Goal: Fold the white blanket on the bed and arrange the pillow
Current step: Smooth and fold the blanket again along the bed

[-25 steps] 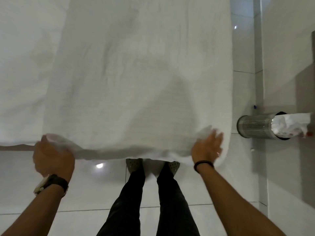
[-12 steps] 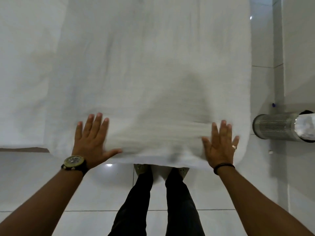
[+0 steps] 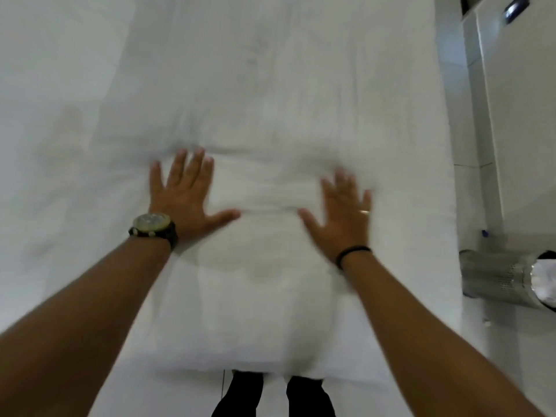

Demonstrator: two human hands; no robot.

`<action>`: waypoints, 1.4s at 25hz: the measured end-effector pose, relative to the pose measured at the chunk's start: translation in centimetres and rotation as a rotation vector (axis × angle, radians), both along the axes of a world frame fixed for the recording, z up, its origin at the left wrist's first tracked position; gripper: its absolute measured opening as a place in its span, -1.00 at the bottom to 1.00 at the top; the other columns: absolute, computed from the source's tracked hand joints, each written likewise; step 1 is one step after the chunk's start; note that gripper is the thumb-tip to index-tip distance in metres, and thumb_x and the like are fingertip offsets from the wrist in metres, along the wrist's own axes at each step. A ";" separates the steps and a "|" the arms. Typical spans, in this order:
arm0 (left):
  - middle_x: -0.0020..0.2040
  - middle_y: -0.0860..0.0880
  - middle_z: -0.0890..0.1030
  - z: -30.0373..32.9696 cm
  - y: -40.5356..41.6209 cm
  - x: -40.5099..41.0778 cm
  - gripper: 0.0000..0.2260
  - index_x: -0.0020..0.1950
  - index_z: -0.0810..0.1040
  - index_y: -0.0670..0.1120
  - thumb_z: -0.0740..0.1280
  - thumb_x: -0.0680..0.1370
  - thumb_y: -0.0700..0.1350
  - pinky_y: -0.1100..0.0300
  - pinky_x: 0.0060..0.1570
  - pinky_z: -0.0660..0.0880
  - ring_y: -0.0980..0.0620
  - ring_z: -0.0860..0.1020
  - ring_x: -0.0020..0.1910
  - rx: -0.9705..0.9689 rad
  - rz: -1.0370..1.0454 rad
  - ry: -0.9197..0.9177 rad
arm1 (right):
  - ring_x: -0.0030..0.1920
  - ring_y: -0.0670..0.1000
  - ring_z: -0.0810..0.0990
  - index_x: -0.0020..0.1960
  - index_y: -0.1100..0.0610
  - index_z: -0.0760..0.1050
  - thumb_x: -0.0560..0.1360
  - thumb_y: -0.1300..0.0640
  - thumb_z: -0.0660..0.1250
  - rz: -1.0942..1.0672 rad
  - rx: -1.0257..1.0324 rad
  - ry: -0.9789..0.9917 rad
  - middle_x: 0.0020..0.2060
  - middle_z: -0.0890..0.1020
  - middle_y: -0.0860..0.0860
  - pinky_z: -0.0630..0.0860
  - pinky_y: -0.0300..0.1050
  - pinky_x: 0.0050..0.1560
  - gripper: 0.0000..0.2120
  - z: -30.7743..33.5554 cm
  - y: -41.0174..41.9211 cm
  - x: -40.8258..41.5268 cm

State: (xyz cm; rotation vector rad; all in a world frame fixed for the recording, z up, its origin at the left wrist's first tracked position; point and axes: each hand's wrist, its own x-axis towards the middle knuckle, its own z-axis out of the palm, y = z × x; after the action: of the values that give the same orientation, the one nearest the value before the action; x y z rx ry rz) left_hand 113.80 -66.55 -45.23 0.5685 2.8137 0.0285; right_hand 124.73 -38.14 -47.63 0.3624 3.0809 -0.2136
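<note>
Both hands flat on blanket (image 3: 270,100), edges blurred — indistinct

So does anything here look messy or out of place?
Not much. Both hands, left hand and right hand, press flat on the white blanket, which shows soft wrinkles. The metal bin looks stuffed full.

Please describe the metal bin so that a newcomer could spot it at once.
Start at the white blanket on the bed, then look past its right edge to the tiled floor. The perforated metal waste bin stands there, the only shiny cylinder, with a pale liner at its mouth.
</note>
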 end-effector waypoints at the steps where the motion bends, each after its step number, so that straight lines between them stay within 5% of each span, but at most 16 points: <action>1: 0.60 0.02 -0.28 -0.2 -0.2 -2.7 0.04 0.58 -0.27 0.02 -0.13 0.30 0.63 -0.31 0.44 -0.29 -0.04 -0.30 0.57 -0.033 0.055 -0.005 | 0.57 0.16 0.04 0.55 0.04 0.17 0.47 -0.46 -0.05 -0.073 0.036 -0.039 0.58 0.11 0.09 -0.05 0.36 0.47 -0.18 -0.4 3.8 -0.1; 5: 0.58 -0.06 -0.36 -0.4 1.8 -8.7 0.19 0.56 -0.36 -0.01 -0.14 0.17 0.71 -0.38 0.41 -0.30 -0.13 -0.38 0.54 -0.040 0.129 0.020 | 0.57 0.05 -0.24 0.59 0.04 -0.13 0.42 -0.54 -0.08 -0.321 0.010 -0.090 0.60 -0.15 0.05 -0.24 0.31 0.49 -0.04 -0.2 7.5 -1.4; 10: 0.59 -0.11 -0.33 0.0 4.2 -13.1 0.20 0.57 -0.34 -0.06 -0.13 0.18 0.70 -0.38 0.41 -0.25 -0.15 -0.37 0.54 0.016 0.073 0.077 | 0.58 0.13 -0.13 0.59 0.14 0.00 0.42 -0.54 -0.16 -0.467 -0.110 0.024 0.59 -0.06 0.15 -0.14 0.44 0.43 -0.02 1.4 5.0 -5.9; 13: 0.62 -0.06 -0.21 -1.3 4.4 -14.7 0.10 0.59 -0.24 -0.01 -0.11 0.27 0.65 -0.36 0.44 -0.22 -0.10 -0.26 0.57 0.059 0.117 0.104 | 0.57 0.17 -0.01 0.55 0.09 0.19 0.54 -0.34 0.02 -0.093 -0.205 0.092 0.57 0.10 0.15 -0.18 0.42 0.45 -0.27 2.4 -2.2 -17.0; 15: 0.63 -0.05 -0.15 -2.5 4.3 -14.8 0.08 0.60 -0.19 0.00 -0.09 0.28 0.63 -0.36 0.44 -0.19 -0.10 -0.21 0.59 0.059 0.135 0.120 | 0.58 0.10 -0.10 0.57 -0.03 0.12 0.58 -0.29 0.00 0.195 -0.166 -0.045 0.60 0.03 0.05 -0.27 0.36 0.44 -0.37 2.7 -6.2 -23.1; 17: 0.63 -0.05 -0.15 -2.9 4.3 -15.1 0.07 0.60 -0.18 -0.01 -0.08 0.28 0.62 -0.34 0.45 -0.22 -0.10 -0.21 0.58 0.039 0.133 0.119 | 0.58 0.03 -0.15 0.58 -0.11 0.02 0.54 -0.39 -0.08 0.234 -0.083 -0.143 0.60 -0.05 -0.03 -0.30 0.35 0.45 -0.32 1.5 -3.0 -26.8; 22: 0.62 -0.06 -0.17 -3.2 4.3 -15.5 0.08 0.60 -0.18 -0.01 -0.07 0.27 0.62 -0.31 0.45 -0.28 -0.11 -0.24 0.58 0.006 0.120 0.061 | 0.58 0.08 -0.15 0.60 0.02 -0.08 0.41 -0.55 -0.21 -0.244 0.068 -0.166 0.60 -0.08 0.05 -0.21 0.32 0.49 -0.06 1.3 15.4 -24.8; 26: 0.62 -0.10 -0.12 -3.8 4.2 -15.9 0.09 0.60 -0.11 -0.05 -0.02 0.27 0.60 -0.29 0.45 -0.28 -0.15 -0.18 0.58 0.004 0.148 0.032 | 0.58 0.17 -0.12 0.59 0.16 -0.04 0.46 -0.46 -0.19 -0.527 -0.080 -0.117 0.59 -0.03 0.17 -0.18 0.38 0.47 -0.08 2.4 13.5 -27.8; 29: 0.61 -0.11 -0.09 -4.2 4.6 -16.2 0.10 0.60 -0.07 -0.09 0.02 0.26 0.59 -0.29 0.45 -0.28 -0.16 -0.17 0.58 0.009 0.154 0.002 | 0.55 0.22 0.11 0.52 0.13 0.25 0.54 -0.37 -0.05 -0.075 -0.177 0.107 0.53 0.21 0.21 -0.07 0.40 0.45 -0.24 2.3 0.5 -32.1; 32: 0.60 -0.11 -0.08 -4.3 4.6 -16.2 0.10 0.59 -0.11 -0.08 0.04 0.26 0.57 -0.28 0.45 -0.29 -0.13 -0.22 0.57 0.009 0.144 0.006 | 0.58 0.08 -0.12 0.57 -0.05 0.11 0.57 -0.32 -0.04 0.429 -0.157 -0.141 0.60 0.02 0.05 -0.25 0.40 0.44 -0.36 2.0 -9.2 -34.0; 35: 0.61 -0.10 -0.09 -4.6 4.3 -16.1 0.09 0.60 -0.17 -0.04 0.04 0.27 0.58 -0.27 0.45 -0.29 -0.14 -0.20 0.58 0.008 0.134 0.018 | 0.58 0.07 -0.12 0.57 -0.12 0.03 0.50 -0.43 -0.06 0.334 -0.048 -0.100 0.60 -0.03 -0.03 -0.27 0.39 0.43 -0.28 -0.1 -1.6 -38.0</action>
State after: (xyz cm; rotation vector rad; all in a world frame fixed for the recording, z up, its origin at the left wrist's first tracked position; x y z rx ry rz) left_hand 97.68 -62.28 -49.81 0.3832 2.8652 0.0608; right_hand 86.75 -39.69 -47.69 -0.1403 2.9692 -0.2473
